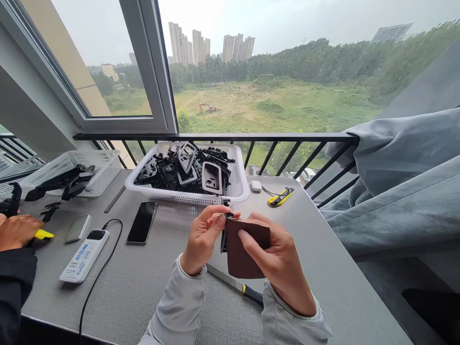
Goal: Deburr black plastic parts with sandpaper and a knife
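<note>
My left hand point(204, 237) is closed on a small black plastic part point(224, 239), held upright in front of me. Most of that part is hidden behind my fingers and the sheet. Pinched in my right hand point(276, 254) is a dark brown sheet of sandpaper point(240, 258), thumb on its face and fingers behind. The sheet's upper left edge meets the black part near my left fingertips. Below both hands, a flat file point(230, 280) with a black and yellow handle lies on the table, partly covered by my right sleeve.
A white basket point(244, 187) of black plastic parts stands by the railing. Right of it lie a white case point(256, 186) and a yellow cutter point(281, 197). Leftward are a phone point(142, 223), a power bank point(84, 256) with cable, another basket point(104, 172) and another person's hand point(21, 232).
</note>
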The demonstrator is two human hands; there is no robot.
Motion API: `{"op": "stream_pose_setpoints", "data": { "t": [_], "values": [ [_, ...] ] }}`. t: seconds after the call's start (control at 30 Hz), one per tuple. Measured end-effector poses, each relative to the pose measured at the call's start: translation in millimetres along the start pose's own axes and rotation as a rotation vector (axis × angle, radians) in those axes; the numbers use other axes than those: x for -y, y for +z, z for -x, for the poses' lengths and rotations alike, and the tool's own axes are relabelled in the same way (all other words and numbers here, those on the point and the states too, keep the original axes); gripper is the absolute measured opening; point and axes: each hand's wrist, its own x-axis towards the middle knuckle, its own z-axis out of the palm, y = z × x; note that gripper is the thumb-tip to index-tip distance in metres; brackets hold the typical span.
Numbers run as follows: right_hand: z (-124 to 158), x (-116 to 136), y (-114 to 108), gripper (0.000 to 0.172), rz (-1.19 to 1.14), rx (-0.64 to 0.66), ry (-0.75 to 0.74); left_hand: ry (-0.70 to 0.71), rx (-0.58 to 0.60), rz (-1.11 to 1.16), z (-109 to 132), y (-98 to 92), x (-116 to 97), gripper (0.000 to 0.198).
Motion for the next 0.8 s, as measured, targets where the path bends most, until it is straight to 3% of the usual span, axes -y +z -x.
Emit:
{"op": "stream_pose_setpoints", "data": {
  "t": [0.27,0.5,0.8],
  "values": [
    [0.7,-0.7,-3.7,0.031,-0.078,-0.11,0.121,0.032,-0.068,-0.039,-0.3,1.2,-2.3,0.027],
    [0.5,-0.8,-5.5,0.026,-0.159,0.044,0.195,0.07,-0.225,-0.063,-2.2,-0.7,2.1,0.027],
    [-1.9,-5.0,-7.8,0.022,-0.348,0.252,0.356,0.063,-0.263,0.114,-3.4,-0.8,-1.5,0.038]
  ]
}}
